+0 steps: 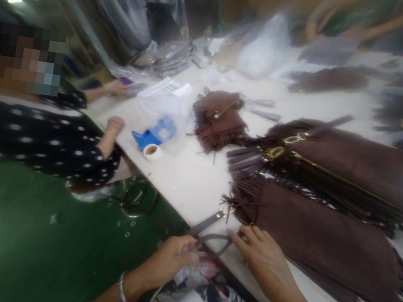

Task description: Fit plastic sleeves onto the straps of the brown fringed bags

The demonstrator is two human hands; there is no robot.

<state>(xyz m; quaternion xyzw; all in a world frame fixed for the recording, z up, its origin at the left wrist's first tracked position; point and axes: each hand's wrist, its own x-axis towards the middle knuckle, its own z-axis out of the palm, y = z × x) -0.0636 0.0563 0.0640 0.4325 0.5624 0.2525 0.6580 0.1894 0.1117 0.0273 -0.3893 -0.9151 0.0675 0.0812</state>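
Observation:
A flat brown fringed bag (317, 239) lies along the near side of the white table. From its gold-coloured fitting a dark strap (205, 224) runs down towards my left hand (175, 260). That hand is closed around the strap, just over the table edge. My right hand (264, 259) rests at the bag's near left corner, its fingers bent and pinching the looped part of the strap. Blur hides exactly what lies under the right fingertips.
Behind the bag lies a stack of similar brown bags (366, 165), with a smaller fringed piece (221, 118) to its left. A tape roll (151, 151) sits by a blue tape dispenser (146, 138). A person in a dotted sleeve (37, 136) works at the left; another stands across the table (189, 184).

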